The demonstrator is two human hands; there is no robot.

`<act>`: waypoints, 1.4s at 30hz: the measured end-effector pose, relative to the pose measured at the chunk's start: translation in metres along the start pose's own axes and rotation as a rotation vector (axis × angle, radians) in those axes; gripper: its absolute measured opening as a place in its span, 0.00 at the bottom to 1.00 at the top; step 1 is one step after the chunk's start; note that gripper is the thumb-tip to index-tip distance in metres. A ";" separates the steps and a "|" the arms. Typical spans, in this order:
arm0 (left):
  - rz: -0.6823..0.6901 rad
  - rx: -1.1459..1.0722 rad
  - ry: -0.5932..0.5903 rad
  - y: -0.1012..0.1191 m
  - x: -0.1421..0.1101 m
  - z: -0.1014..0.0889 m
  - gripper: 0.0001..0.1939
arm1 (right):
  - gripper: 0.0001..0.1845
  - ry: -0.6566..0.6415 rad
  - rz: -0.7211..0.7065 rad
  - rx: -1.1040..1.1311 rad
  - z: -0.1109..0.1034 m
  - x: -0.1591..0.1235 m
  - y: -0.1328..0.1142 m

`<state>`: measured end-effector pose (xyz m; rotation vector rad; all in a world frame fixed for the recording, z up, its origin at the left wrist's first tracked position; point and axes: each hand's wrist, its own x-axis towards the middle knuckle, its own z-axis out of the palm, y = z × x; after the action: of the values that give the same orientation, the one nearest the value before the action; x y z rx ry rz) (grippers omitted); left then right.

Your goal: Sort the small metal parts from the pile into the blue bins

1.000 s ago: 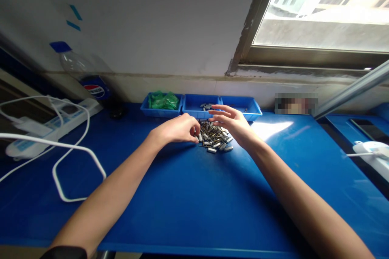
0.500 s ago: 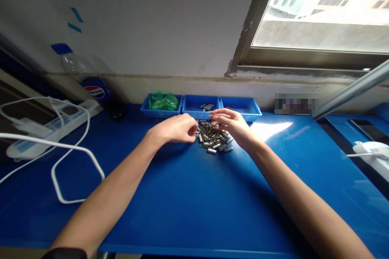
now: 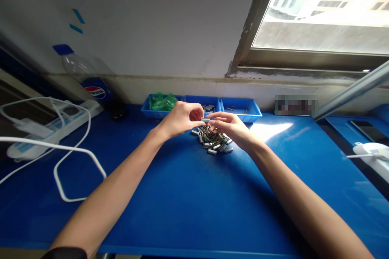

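Between the thumb and fingers of my left hand (image 3: 184, 118) is a small silver metal cylinder (image 3: 206, 120), lifted above the pile and lying level. My right hand (image 3: 229, 127) closes its fingertips at the cylinder's right end; the exact contact there is too small to make out. Just below both hands, a pile of small metal parts (image 3: 214, 141), silver cylinders mixed with thin brass-coloured and dark pins, lies on the blue table (image 3: 188, 202). Behind the hands, the middle blue tray (image 3: 197, 99) holds several silver cylinders, partly hidden by my fingers.
A left blue tray (image 3: 147, 110) contains green plastic bags (image 3: 163, 101); a right blue tray (image 3: 253, 115) contains a few thin pins. To the left are a cola bottle (image 3: 99, 91), a power strip (image 3: 26, 145) and a white cable (image 3: 57, 176). A phone (image 3: 369, 130) lies far right.
My left hand has risen from the pile's left side and moved right, with a silver cylinder now in its fingers. My right hand's fingers have closed in towards it.
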<state>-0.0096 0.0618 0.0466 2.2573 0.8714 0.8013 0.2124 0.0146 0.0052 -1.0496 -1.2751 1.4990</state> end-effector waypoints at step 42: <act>0.080 0.101 0.021 -0.013 0.001 0.003 0.09 | 0.14 0.210 0.062 0.037 0.000 0.005 0.001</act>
<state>-0.0121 0.0700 0.0359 2.3887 0.8529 0.8350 0.2114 0.0190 0.0036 -1.1979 -1.0732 1.4118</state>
